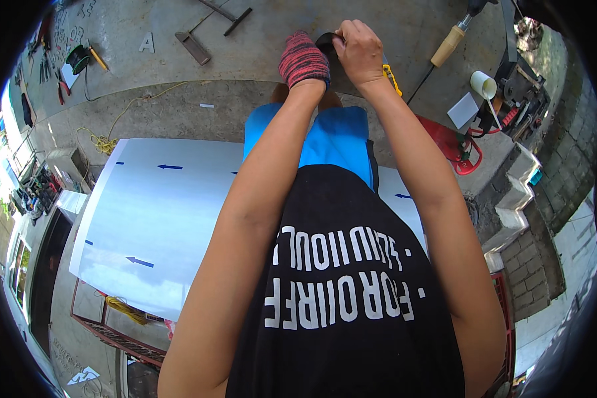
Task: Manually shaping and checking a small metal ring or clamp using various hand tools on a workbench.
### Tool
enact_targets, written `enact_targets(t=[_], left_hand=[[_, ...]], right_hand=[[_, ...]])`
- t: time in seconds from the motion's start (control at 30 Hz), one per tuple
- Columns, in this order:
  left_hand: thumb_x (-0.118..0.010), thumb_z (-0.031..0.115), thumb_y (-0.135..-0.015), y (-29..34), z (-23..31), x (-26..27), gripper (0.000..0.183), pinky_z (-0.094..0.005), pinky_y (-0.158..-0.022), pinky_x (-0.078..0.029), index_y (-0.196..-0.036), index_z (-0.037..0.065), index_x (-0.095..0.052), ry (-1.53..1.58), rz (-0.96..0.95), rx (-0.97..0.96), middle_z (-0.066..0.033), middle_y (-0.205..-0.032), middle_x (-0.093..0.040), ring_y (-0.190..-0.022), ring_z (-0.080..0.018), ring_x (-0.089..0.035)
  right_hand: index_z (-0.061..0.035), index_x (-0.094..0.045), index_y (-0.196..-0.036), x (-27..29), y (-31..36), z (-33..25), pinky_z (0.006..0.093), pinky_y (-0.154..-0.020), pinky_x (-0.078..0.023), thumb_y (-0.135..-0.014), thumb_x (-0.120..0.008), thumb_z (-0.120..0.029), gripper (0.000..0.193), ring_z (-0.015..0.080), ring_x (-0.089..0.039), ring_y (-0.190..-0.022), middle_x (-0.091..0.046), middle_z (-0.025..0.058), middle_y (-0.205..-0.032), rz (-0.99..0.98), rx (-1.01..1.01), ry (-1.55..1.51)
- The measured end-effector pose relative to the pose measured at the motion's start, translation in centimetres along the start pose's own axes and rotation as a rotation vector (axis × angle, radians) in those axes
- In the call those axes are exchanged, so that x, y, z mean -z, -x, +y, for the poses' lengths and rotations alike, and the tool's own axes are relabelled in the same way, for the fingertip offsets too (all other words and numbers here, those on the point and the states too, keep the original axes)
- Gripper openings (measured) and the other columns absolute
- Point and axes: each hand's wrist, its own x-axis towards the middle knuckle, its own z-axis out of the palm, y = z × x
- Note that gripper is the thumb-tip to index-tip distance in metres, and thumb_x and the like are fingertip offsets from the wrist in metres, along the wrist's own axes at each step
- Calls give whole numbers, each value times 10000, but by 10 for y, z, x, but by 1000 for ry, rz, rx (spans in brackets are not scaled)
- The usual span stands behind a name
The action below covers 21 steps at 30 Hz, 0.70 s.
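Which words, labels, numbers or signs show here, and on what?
Black shirt: two rows of white lettering, not transcribed.
White sheet: blue arrows pointing left.
Grey surface: one pale cutout letter, not transcribed; smaller letter-like shapes at the upper left, too small to read.

A pale sheet (179, 219) marked with blue arrows (170, 167) is spread at the left. A yellow cord (104, 144) is bunched just beside its far corner. Red-handled pliers (64, 90) are placed near a green spool (78, 60); at the right, a white cup (482, 85) is seen near a flat white piece (462, 111).
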Motion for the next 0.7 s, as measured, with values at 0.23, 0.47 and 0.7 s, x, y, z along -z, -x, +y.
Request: enact_targets(t=[0.23, 0.47, 0.7], left_hand=[[-641, 190, -926, 2, 9, -10, 290, -480, -904, -555, -1161, 25, -603, 84, 8, 112, -233, -1199, -637, -1083, -409, -661], [-624, 219, -948, 9, 22, -15, 316, -485, -907, -556, -1191, 20, -587, 126, 99, 197, -252, -1227, -625, -1075, -418, -666], [-666, 217, -916, 10, 23, -13, 330, -493, -906, -550, -1172, 29, -579, 195, 109, 219, -248, -1215, -608, -1096, -426, -647]], right_hand=[[-89, -600, -856, -1, -1, 4, 423, -806, -525, -776, -768, -125, 189, 331, -640, -872, -623, 112, -858, -1, 20, -1], [-93, -605, -847, -3, -3, 9, 430, -777, -523, -779, -762, -125, 175, 330, -643, -860, -625, 107, -850, 2, 46, -21], [-94, -609, -835, 0, -5, 10, 430, -751, -520, -771, -770, -127, 177, 324, -645, -836, -623, 100, -835, -34, 41, -41]])
